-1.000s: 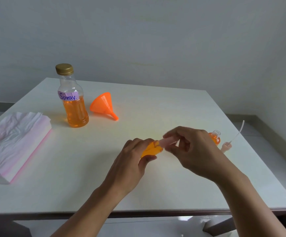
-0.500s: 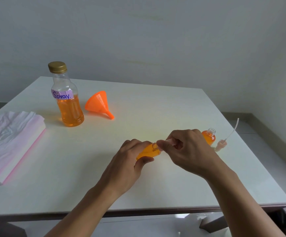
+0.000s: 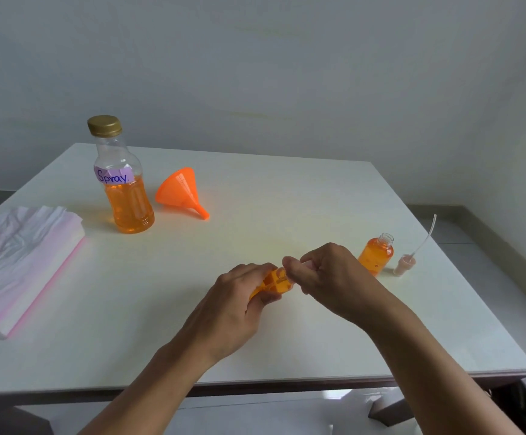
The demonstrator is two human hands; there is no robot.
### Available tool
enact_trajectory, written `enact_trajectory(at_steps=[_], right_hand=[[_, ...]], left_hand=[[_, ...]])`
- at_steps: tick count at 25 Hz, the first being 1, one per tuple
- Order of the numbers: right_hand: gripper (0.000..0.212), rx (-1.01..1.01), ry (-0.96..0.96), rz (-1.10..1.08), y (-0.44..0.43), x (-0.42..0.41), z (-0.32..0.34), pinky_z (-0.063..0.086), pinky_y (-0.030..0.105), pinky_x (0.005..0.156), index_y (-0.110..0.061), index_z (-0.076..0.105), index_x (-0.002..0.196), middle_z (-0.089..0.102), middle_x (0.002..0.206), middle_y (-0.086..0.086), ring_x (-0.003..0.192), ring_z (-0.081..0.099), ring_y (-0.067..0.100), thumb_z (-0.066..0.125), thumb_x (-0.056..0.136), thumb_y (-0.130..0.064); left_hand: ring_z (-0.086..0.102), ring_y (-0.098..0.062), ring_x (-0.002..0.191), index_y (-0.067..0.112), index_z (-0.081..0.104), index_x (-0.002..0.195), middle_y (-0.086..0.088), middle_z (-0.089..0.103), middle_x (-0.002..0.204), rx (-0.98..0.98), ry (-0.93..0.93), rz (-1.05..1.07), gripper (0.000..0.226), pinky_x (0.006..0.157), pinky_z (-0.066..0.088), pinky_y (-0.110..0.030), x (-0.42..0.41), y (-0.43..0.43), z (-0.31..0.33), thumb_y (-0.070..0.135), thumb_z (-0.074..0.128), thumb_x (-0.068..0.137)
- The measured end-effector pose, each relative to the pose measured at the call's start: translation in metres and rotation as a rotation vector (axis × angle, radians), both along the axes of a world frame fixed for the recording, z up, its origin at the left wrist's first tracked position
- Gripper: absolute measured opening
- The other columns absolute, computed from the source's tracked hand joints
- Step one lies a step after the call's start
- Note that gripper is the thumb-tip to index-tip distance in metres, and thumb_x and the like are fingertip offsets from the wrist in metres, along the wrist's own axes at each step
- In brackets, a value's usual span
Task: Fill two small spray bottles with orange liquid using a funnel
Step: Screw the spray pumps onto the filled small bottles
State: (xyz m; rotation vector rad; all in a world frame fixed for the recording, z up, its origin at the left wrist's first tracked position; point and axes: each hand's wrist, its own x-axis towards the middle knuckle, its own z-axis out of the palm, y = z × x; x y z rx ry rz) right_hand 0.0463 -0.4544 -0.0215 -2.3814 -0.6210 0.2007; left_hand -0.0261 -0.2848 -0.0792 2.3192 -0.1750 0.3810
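My left hand (image 3: pixel 236 312) grips a small spray bottle (image 3: pixel 272 282) full of orange liquid, tilted over the middle of the white table (image 3: pixel 287 189). My right hand (image 3: pixel 327 277) pinches the pink spray cap at that bottle's neck; my fingers hide most of the cap. A second small bottle (image 3: pixel 376 254) with orange liquid stands uncapped to the right. Its pink spray head (image 3: pixel 407 262) with a long tube lies beside it. An orange funnel (image 3: pixel 181 193) lies on its side at the back, next to a large bottle (image 3: pixel 123 189) labelled "Spray", half full, with a gold cap.
A pink-and-white pack of tissues (image 3: pixel 16 259) lies at the table's left edge. A grey wall rises behind the table. The table's right edge runs close to the loose spray head, with floor beyond it.
Both hands have stayed together on the small bottle. My right fingers have closed further over the pink cap, so less of it shows now than a second ago.
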Motion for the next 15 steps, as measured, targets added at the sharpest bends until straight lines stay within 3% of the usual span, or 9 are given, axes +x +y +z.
enact_trajectory(at_steps=[3,5,8,12,15], right_hand=[[0.062,0.056,0.022,-0.125,0.007,-0.001,0.004,0.037,0.033,0.052,0.008,0.065,0.075,0.056,0.062,0.021,0.050,0.041,0.021,0.053,0.094,-0.050],[0.068,0.106,0.028,-0.168,0.009,-0.005,0.010,0.042,0.028,0.053,-0.007,0.071,0.073,0.069,0.067,0.008,0.053,0.054,0.017,0.050,0.091,-0.069],[0.068,0.104,0.049,-0.239,0.000,-0.007,0.016,0.042,0.029,0.055,-0.018,0.066,0.076,0.068,0.071,-0.002,0.064,0.061,0.012,0.045,0.081,-0.083],[0.046,-0.034,0.090,-0.286,-0.028,-0.007,0.012,0.041,0.026,0.055,-0.019,0.066,0.076,0.063,0.068,-0.006,0.062,0.058,0.009,0.062,0.086,-0.064],[0.038,-0.204,0.107,-0.250,-0.047,-0.008,-0.001,0.047,0.027,0.060,-0.024,0.066,0.079,0.064,0.075,-0.007,0.067,0.061,0.007,0.066,0.086,-0.061]], left_hand=[[0.058,0.002,0.094,0.029,0.061,0.122,0.013,0.066,0.112,-0.041,-0.087,0.034,0.037,0.076,0.043,0.000,0.003,-0.003,-0.001,0.035,0.068,0.087],[0.060,-0.002,0.093,0.028,0.062,0.118,0.011,0.064,0.108,-0.096,-0.081,0.073,0.036,0.078,0.050,-0.011,0.009,0.000,-0.002,0.041,0.068,0.085],[0.063,-0.008,0.095,0.029,0.060,0.116,0.010,0.062,0.109,-0.200,-0.002,0.193,0.042,0.078,0.054,-0.020,0.016,0.013,-0.004,0.051,0.065,0.081],[0.065,0.004,0.089,0.038,0.060,0.109,0.017,0.068,0.100,-0.270,0.039,0.268,0.029,0.071,0.049,-0.007,0.014,0.031,-0.002,0.042,0.070,0.082],[0.061,0.014,0.083,0.041,0.058,0.104,0.026,0.064,0.092,-0.253,0.043,0.301,0.027,0.067,0.044,0.000,0.012,0.033,-0.001,0.037,0.072,0.082]])
